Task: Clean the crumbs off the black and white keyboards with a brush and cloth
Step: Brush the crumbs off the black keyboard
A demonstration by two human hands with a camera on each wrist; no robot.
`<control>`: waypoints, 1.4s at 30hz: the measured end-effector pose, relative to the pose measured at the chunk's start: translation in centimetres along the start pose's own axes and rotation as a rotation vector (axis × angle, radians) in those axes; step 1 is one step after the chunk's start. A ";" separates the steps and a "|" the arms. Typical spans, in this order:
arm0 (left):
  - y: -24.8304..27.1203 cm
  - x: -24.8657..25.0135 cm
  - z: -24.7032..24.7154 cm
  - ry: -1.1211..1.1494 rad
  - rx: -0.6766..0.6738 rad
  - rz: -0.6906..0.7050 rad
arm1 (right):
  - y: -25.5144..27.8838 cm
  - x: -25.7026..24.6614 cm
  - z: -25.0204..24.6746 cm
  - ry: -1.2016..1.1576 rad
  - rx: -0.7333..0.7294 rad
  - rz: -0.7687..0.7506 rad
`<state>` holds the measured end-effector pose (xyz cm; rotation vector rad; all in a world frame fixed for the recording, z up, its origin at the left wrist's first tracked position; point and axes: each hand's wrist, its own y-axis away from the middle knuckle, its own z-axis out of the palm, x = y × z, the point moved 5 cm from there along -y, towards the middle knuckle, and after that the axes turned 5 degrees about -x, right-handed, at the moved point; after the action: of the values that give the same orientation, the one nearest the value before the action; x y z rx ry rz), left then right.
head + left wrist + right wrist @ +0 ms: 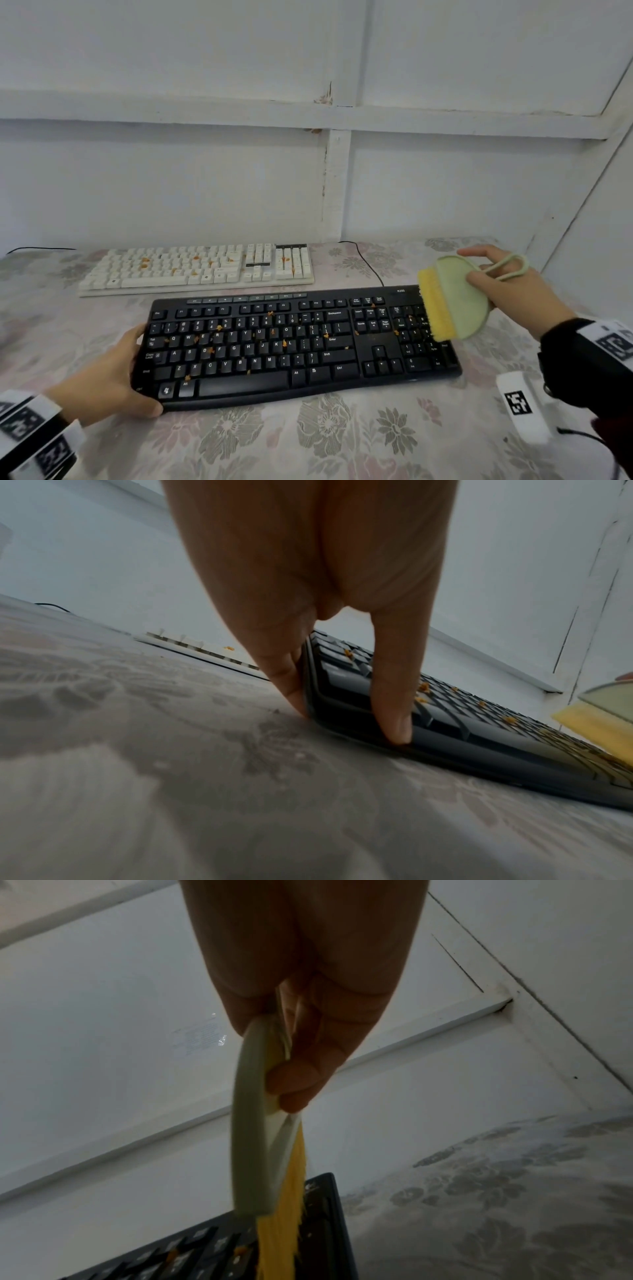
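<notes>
A black keyboard dotted with orange crumbs lies in front of me on the flowered tablecloth. My left hand grips its left end, with the thumb on the front corner and the fingers along the side edge. Behind it lies a white keyboard, also strewn with crumbs. My right hand holds a pale green brush with yellow bristles just above the black keyboard's number pad. In the right wrist view the brush hangs over the keyboard's right end. No cloth is in view.
The flowered tablecloth covers the whole table. A white panelled wall stands close behind the white keyboard and turns along the right side. A black cable runs from the black keyboard to the wall.
</notes>
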<state>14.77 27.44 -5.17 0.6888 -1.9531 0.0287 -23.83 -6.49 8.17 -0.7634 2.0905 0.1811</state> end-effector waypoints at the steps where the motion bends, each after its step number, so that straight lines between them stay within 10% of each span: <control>1: 0.0 0.0 0.0 -0.004 0.000 -0.002 | 0.1 0.1 0.2 0.003 -0.007 0.006; 26: 0.3 -0.1 0.0 -0.039 -0.015 0.008 | 4.1 2.2 0.5 0.034 -0.204 0.051; 42: 0.6 1.0 0.2 0.034 -0.025 0.054 | -1.4 -0.6 0.7 -0.076 -0.059 -0.006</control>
<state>13.97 27.42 -4.25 0.6151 -1.9362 0.0491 -22.29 -7.04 8.36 -0.7858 2.0180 0.2651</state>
